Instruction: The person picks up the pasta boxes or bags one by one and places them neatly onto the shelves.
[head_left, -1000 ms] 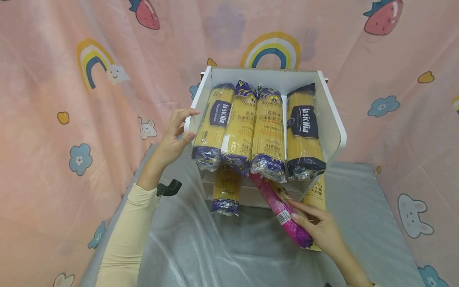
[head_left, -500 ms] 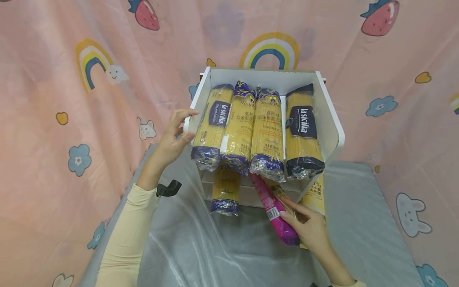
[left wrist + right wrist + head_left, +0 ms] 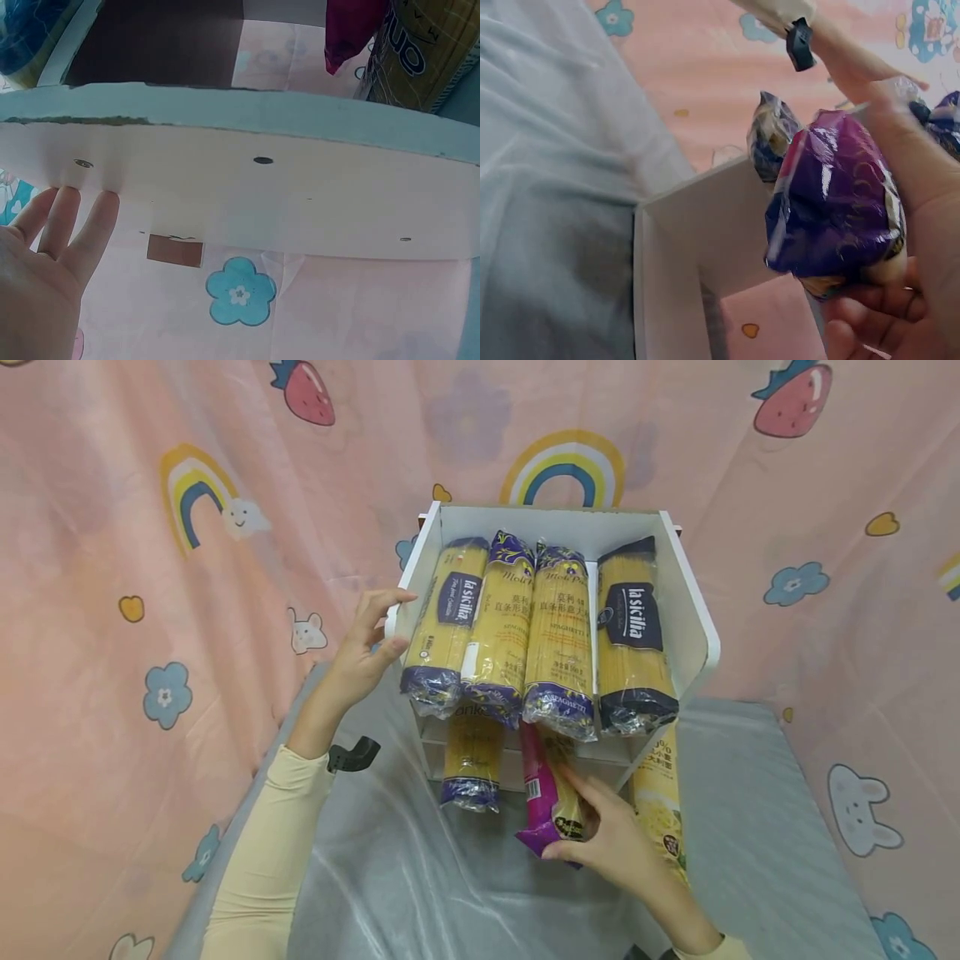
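Observation:
My right hand (image 3: 618,839) holds a pink and purple spaghetti packet (image 3: 538,793) by its near end, thumb at the front and fingers along its right side. The packet's far end goes into the lower shelf compartment and is hidden under the upper packets. In the right wrist view its crinkled purple end (image 3: 832,199) lies close to the fingers. My left hand (image 3: 363,647) is at the left side of the white shelf rack (image 3: 701,627). In the left wrist view, straight fingers (image 3: 94,229) touch the outer face of the rack's side panel (image 3: 225,191).
Several spaghetti packets (image 3: 558,627) lie side by side on the top tier. Below, another packet (image 3: 472,760) sticks out at left, and a yellow packet (image 3: 660,806) stands out at right. Grey cloth (image 3: 405,877) covers the table; a pink patterned curtain (image 3: 360,477) hangs behind.
My right hand has moved left, swinging the pink packet's near end left so it points more straight into the lower compartment. More of the yellow packet shows. The left hand stays put.

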A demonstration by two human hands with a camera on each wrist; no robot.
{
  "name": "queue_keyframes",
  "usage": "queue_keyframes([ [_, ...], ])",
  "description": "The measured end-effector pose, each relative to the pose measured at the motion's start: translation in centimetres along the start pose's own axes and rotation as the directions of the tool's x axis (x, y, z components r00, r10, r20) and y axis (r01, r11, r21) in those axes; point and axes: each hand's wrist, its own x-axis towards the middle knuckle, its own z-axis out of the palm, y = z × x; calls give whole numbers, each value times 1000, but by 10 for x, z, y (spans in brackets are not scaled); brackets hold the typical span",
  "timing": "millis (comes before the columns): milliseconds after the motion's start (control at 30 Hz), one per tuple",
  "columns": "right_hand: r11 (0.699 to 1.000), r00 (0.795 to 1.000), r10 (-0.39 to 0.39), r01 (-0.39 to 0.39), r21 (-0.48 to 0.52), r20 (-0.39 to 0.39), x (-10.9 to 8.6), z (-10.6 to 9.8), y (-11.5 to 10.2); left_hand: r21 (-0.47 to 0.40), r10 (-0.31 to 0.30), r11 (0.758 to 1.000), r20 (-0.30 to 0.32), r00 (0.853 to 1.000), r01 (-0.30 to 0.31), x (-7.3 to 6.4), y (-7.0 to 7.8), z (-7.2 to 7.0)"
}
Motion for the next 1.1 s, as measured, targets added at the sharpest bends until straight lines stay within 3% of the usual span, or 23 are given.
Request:
queue_keyframes([
  [100, 999, 998, 6, -3, -52, 56, 2, 3, -1, 3, 1, 1000, -2, 1000, -1, 0, 0, 0],
  [167, 1000, 998, 15, -14, -17, 57, 3, 6, 0, -1, 0, 1000, -2, 1000, 0, 0, 0, 0],
  [367, 992, 999, 21, -16, 125, -40, 0, 16, 10, -30, -8, 1000, 7, 1000, 8, 0, -1, 1],
  [433, 989, 999, 38, -32, 145, -35, -2, 19, 12, -32, -6, 999, 7, 1000, 6, 0, -1, 1],
  [633, 957, 985, 118, -146, 249, 126, -5, 21, 14, -19, 11, 1000, -3, 1000, -11, 0, -1, 1],
  [733, 936, 978, 128, -174, 307, 163, -5, 21, 14, -18, 15, 1000, -7, 1000, -15, 0, -1, 1],
  [1100, 915, 992, 76, -110, 388, 101, 6, 27, 13, -19, 10, 1000, -10, 1000, -10, 0, 1, 1],
])
